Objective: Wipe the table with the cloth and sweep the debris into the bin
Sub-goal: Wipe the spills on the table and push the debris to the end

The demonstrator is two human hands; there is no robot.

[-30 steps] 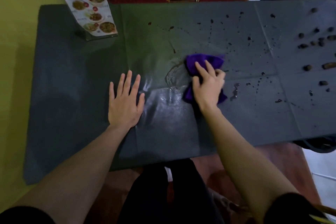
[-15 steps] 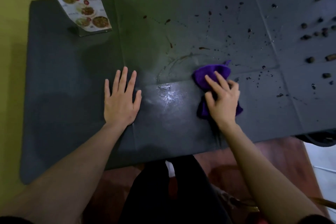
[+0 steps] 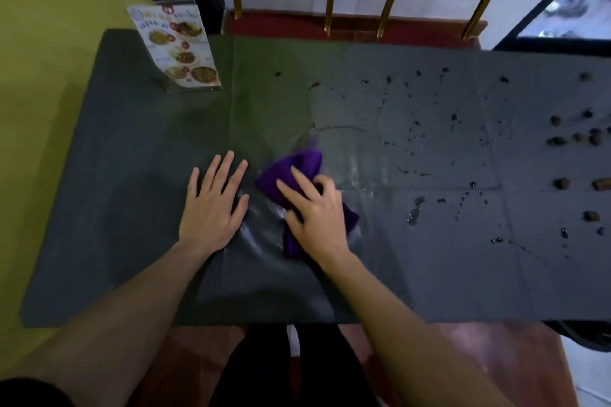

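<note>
Head camera, looking down on a dark grey table (image 3: 139,208). The right hand (image 3: 317,215) presses a crumpled purple cloth (image 3: 299,167) flat against the tabletop, fingers spread and curled over it, grasping it; cloth shows beyond the fingertips and past the wrist side. Just left of that grip, the left hand (image 3: 211,205) lies palm-down and released, fingers splayed, holding nothing. Wet streaks shine around the cloth. To the right of the grip, well apart, dark droplets and small brown debris (image 3: 562,140) dot the surface (possibly food scraps; too small to tell). A menu stand (image 3: 177,46) sits far beyond the left hand.
</note>
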